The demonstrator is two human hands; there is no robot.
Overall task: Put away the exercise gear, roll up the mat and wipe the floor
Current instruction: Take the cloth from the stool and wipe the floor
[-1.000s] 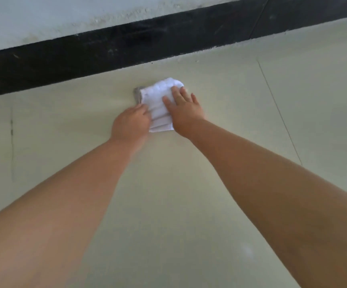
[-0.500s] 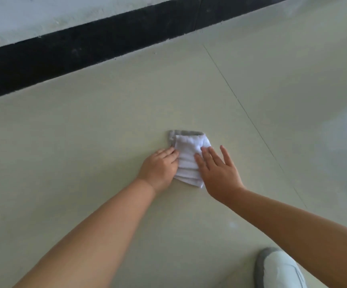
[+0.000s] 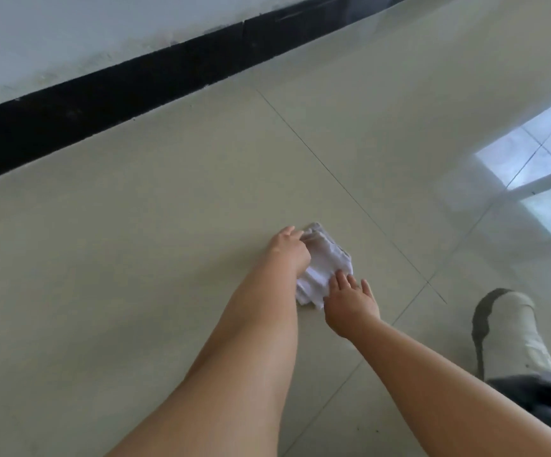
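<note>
Evidently soft and light, the folded white cotton cloth (image 3: 325,266) lies on the glossy beige tiled floor (image 3: 135,258), left hand (image 3: 289,250) curled gripping its far edge, right hand (image 3: 350,303) pressing flat-fingered on its near corner.

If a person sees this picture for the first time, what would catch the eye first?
Most likely the two bare hands in the middle, on a folded white cloth lying on the pale tiled floor: the left hand grips its far edge, the right hand lies flat on its near edge. Next, the black baseboard running across the top left, and the bright window reflection on the glossy tiles at right.
</note>
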